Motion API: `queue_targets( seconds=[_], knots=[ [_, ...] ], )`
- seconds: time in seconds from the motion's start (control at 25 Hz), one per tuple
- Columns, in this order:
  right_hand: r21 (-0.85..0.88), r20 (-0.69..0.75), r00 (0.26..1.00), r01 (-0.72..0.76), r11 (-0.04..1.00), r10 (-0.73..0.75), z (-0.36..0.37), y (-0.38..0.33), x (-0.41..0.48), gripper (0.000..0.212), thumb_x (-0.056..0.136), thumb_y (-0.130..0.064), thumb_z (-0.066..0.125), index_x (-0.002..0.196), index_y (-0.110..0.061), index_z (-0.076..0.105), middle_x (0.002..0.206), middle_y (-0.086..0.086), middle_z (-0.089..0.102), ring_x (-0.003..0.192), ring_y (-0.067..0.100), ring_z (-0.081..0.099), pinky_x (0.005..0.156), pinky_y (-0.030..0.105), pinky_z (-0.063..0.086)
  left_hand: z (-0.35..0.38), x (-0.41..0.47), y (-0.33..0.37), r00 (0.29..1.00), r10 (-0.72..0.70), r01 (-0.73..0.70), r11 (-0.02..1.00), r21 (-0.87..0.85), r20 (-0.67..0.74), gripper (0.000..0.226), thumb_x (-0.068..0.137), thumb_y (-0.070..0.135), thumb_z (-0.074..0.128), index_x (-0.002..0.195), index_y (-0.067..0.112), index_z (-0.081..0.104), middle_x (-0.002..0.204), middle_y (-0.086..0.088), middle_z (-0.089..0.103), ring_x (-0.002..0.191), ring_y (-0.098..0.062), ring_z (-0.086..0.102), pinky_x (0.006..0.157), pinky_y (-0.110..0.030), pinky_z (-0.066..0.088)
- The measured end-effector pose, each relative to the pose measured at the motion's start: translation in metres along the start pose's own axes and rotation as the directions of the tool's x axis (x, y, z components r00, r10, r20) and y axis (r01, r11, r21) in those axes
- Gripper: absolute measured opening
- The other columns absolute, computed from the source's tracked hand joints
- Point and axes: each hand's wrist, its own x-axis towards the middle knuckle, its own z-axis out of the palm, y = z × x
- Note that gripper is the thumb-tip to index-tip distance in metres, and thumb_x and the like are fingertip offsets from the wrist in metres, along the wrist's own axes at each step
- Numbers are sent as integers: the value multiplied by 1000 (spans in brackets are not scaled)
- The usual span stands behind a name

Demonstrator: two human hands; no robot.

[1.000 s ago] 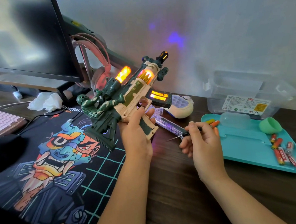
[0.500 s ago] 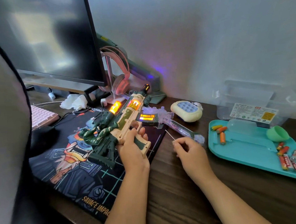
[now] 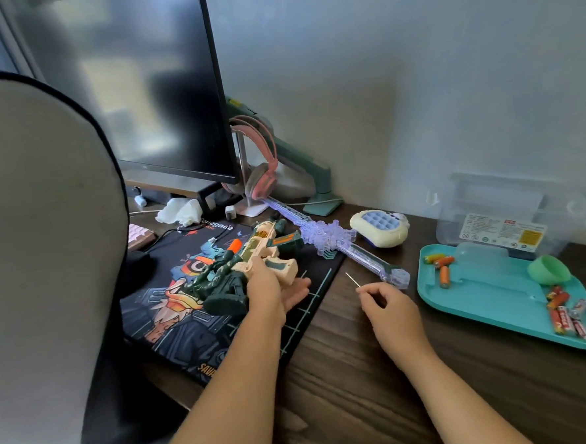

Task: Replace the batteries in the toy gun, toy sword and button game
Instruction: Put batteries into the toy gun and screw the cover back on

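The toy gun (image 3: pixel 252 258) now lies on the mat (image 3: pixel 174 325), left of centre, with its lights gone dark. My left hand (image 3: pixel 275 291) lies straight-fingered under its grip. Centre frame, my right hand (image 3: pixel 389 308) pinches the screwdriver (image 3: pixel 351 278). I judge the gun finished.

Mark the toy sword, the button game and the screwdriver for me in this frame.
toy sword (image 3: pixel 327 236): head view, on the clear crossguard.
button game (image 3: pixel 378 224): head view, on its blue button pad.
screwdriver (image 3: pixel 351 278): head view, on the bare metal shaft.
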Motion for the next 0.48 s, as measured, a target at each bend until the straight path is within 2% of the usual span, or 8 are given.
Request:
queue_targets(
  seconds=[0.08, 0.16, 0.24, 0.28, 0.36, 0.4, 0.48],
  knots=[
    [-47, 25, 999, 31, 998, -30, 0, -1, -1, 19, 92, -18, 55, 97, -32, 66, 102, -14, 62, 96, 3, 54, 84, 23, 42, -11, -14, 10, 992, -105, 84, 958, 276, 64, 62, 98, 64, 36, 100, 5, 55, 70, -24, 70, 50, -28, 71, 40, -34, 57],
    [-119, 50, 996, 81, 990, -76, 1, -2, -1, 23, 92, -16, 54, 106, -29, 66, 108, -11, 60, 100, 2, 51, 86, 20, 37, -19, -25, 14, 986, -145, 90, 872, 480, 78, 79, 95, 72, 31, 95, -2, 58, 62, -21, 71, 48, -23, 71, 38, -28, 55],
    [-257, 59, 987, 159, 953, -149, 6, 0, 2, 29, 91, -14, 54, 118, -21, 64, 117, -5, 59, 109, 9, 50, 92, 19, 34, -25, -32, 16, 961, -242, 99, 755, 649, 135, 92, 90, 79, 26, 94, -5, 63, 70, -19, 74, 53, -20, 72, 40, -25, 55],
    [-334, 63, 983, 184, 924, -173, 8, 1, 3, 33, 91, -14, 54, 122, -18, 62, 122, -2, 58, 115, 13, 49, 97, 22, 33, -24, -36, 16, 926, -327, 95, 684, 723, 188, 96, 88, 82, 24, 96, -4, 66, 77, -18, 76, 57, -19, 73, 43, -24, 55],
    [-407, 49, 983, 180, 895, -176, 11, 0, 4, 37, 91, -15, 54, 128, -18, 58, 128, 0, 56, 122, 17, 46, 103, 27, 31, -17, -43, 11, 838, -459, 43, 593, 804, 294, 90, 87, 81, 29, 103, 1, 68, 88, -15, 77, 66, -17, 75, 49, -24, 57],
    [-385, 18, 985, 163, 908, -169, 11, 1, 4, 36, 91, -15, 54, 127, -18, 59, 127, 0, 57, 121, 16, 46, 102, 27, 32, -8, -45, 6, 823, -459, 13, 604, 797, 335, 80, 90, 76, 36, 106, 4, 68, 92, -13, 77, 69, -16, 75, 51, -23, 58],
    [-248, -108, 987, 92, 965, -121, 7, 1, 1, 30, 92, -14, 56, 120, -17, 63, 122, 1, 62, 116, 15, 51, 95, 23, 35, 16, -43, -4, 862, -338, -31, 710, 704, 379, 56, 96, 59, 49, 111, 8, 66, 94, -11, 77, 71, -14, 73, 51, -21, 55]
  ],
)
